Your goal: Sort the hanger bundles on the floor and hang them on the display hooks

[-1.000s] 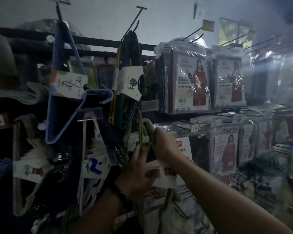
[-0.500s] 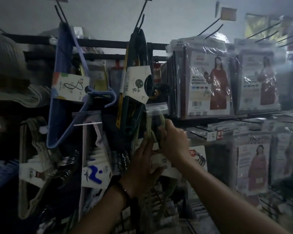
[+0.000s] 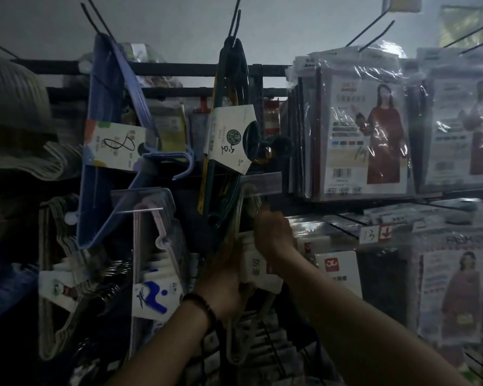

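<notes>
A pale hanger bundle (image 3: 258, 270) with a white paper label hangs in front of the dark display rack. My right hand (image 3: 272, 232) grips its top hooks, raised to a display hook with a clear price tag (image 3: 261, 181). My left hand (image 3: 225, 280), a dark bead bracelet on its wrist, holds the bundle's body from the left, fingers wrapped along its edge. The bundle's lower end (image 3: 236, 346) droops below my hands. In the dim light I cannot see whether the hooks sit on the display hook.
Other bundles hang on hooks: blue hangers (image 3: 109, 135) at upper left, dark green ones (image 3: 229, 129) above my hands, pink ones (image 3: 154, 260) and beige ones (image 3: 59, 274) lower left. Bagged clothing packs (image 3: 357, 129) fill the hooks on the right. Bare wire hooks (image 3: 374, 32) jut out above.
Both hands have carried the pale bundle upward, from below the green hangers to the display hook beside them. The view has moved closer to the rack.
</notes>
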A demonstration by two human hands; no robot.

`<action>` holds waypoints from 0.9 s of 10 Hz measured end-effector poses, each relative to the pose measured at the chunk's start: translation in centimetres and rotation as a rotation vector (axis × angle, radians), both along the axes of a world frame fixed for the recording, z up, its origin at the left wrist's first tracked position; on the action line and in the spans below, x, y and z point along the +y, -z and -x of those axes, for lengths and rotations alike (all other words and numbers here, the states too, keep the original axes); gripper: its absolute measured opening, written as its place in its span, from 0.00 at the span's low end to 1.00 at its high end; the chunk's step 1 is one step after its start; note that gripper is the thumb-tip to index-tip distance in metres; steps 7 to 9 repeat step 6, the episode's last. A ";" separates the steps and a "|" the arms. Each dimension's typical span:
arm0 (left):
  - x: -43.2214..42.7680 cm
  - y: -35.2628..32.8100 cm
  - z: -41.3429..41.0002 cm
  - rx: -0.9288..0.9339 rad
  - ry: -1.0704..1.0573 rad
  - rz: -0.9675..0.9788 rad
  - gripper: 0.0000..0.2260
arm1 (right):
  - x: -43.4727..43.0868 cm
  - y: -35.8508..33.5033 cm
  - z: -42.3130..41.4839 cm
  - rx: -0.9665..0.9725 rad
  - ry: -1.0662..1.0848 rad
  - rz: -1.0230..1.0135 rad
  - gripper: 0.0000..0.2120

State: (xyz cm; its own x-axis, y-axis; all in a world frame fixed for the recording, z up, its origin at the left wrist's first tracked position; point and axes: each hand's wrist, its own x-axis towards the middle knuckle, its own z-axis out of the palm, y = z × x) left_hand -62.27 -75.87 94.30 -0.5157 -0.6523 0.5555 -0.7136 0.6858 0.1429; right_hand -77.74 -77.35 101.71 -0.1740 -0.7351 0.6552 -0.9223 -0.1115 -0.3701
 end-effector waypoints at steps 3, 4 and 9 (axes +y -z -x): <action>-1.7 -1.6 0.5 -0.236 -0.284 -0.317 0.40 | -2.1 -0.9 0.8 0.027 -0.050 -0.155 0.15; -2.0 -1.6 0.0 -0.171 -0.291 -0.267 0.37 | -1.2 -0.6 1.4 -0.002 -0.095 -0.189 0.14; 1.6 -1.0 -0.7 0.063 -0.181 0.031 0.16 | 0.4 4.0 2.8 -0.034 -0.105 0.006 0.22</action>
